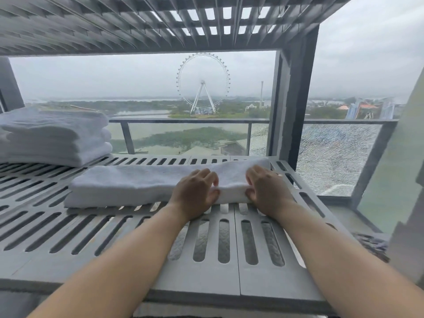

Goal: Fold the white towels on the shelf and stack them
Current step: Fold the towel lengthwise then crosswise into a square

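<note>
Grey slatted shelf (137,237), mid tier, window behind. One white towel (137,182) lies on it as a long narrow strip, long axis L–R across the shelf, R end skewed a bit farther back. Both hands are at the R part of the strip, side by side but apart, w/ cloth showing between them. L hand (195,191) is inboard, fingers curled over the top, thumb against the near edge. R hand (267,191) is close to the R end, same grip. Both look clamped on the cloth, not just resting. Most of the strip runs off to the L of the hands, unheld. Stack (57,138) of folded white towels sits back-L, near the strip's L end; looks apart from it. Judgement: next fold prob. goes along the long axis, R end carried over toward L. R hand is nearer that end, L hand placed as hinge. Stack is on the L hand's side.
</note>
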